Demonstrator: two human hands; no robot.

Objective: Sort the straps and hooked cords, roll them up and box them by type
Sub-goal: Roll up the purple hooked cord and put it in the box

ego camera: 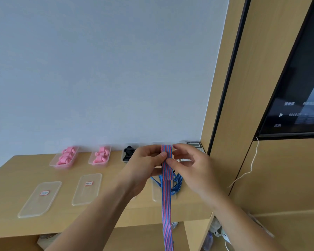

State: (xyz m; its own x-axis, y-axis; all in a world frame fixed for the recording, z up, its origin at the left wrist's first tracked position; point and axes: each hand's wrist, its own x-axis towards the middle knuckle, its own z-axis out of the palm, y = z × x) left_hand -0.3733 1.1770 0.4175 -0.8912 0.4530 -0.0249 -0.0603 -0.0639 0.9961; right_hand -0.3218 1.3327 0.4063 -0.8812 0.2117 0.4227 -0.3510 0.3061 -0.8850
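A flat cord striped red and blue (166, 200) hangs from my hands down past the shelf's front edge. Its top is folded over into a loop at about finger height. My left hand (145, 160) pinches the fold from the left, and my right hand (187, 160) pinches it from the right. Behind the cord, a tangle of blue striped cords (176, 183) lies on the wooden shelf (11, 187). At the back stand two clear boxes of pink rolled straps (65, 156) (101, 155) and a box with black straps (128, 153).
Two clear lids with red labels (41, 198) (88, 189) lie on the shelf at front left; another lid (155, 194) lies under the blue cords. A calculator-like device (195, 144) sits by the wall corner. A dark screen (297, 87) hangs at right, with a white cable (250, 169) below.
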